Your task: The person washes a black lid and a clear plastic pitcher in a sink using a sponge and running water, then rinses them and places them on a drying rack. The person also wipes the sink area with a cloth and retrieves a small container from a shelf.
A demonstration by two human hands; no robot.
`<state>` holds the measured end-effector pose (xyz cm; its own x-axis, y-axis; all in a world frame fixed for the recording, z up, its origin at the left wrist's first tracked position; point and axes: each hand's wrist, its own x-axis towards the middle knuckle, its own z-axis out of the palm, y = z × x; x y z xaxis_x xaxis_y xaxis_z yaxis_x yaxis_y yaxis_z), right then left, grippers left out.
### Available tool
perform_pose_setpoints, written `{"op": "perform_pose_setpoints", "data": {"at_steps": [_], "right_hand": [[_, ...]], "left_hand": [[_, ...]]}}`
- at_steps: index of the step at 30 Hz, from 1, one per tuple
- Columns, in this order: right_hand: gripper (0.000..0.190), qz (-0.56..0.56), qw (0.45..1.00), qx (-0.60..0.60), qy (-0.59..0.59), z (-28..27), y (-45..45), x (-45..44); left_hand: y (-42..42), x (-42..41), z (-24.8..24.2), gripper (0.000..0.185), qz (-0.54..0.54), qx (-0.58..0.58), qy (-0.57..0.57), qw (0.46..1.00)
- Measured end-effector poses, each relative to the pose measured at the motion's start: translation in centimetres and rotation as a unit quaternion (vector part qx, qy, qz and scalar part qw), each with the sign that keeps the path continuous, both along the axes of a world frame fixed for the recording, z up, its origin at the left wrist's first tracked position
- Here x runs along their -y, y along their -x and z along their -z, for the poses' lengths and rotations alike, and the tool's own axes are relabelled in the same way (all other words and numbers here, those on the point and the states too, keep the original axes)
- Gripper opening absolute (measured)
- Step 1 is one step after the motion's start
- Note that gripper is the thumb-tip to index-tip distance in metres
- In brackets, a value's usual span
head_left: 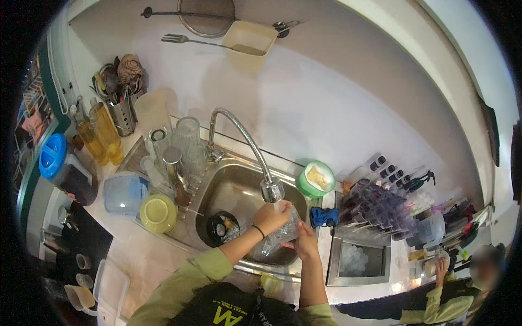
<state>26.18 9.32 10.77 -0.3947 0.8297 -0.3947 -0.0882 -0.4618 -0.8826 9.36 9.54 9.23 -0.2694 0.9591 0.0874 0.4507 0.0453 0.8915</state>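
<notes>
Both hands are over the right part of a stainless steel sink (228,175), below the head of a flexible metal faucet (272,190). My left hand (272,218), with a dark band at its wrist, is at the upper left side of a clear, wet-looking plastic or glass item (287,226). My right hand (306,240) grips the same item by its right edge. Its exact shape is blurred. A black round item (222,229) lies at the left in the sink. Something red shows under the clear item.
Left of the sink are a drying rack with glasses (187,130), a green bowl (158,214) and a plastic container (124,194). To the right are a green tub (316,179), a blue sponge or cloth (324,216) and an ice bin (359,261). Another person (448,301) stands far right.
</notes>
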Motion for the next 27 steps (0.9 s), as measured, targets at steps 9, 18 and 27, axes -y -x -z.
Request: {"op": "perform_pose_setpoints", "data": {"at_steps": [9,18,27], "right_hand": [[0.044,0.017,0.998,-0.047,0.027,0.4,0.3,0.6],[0.041,0.037,0.987,0.103,-0.114,2.5,-0.1,1.4],[0.042,0.074,0.843,0.3,-0.44,2.8,0.9,2.3]], "left_hand": [[2.2,-2.3,4.1,0.041,0.12,0.07,0.023,0.99],[2.7,4.6,4.1,0.049,0.067,0.5,0.177,0.845],[2.4,5.4,4.7,0.037,0.046,0.453,0.079,0.887]]}}
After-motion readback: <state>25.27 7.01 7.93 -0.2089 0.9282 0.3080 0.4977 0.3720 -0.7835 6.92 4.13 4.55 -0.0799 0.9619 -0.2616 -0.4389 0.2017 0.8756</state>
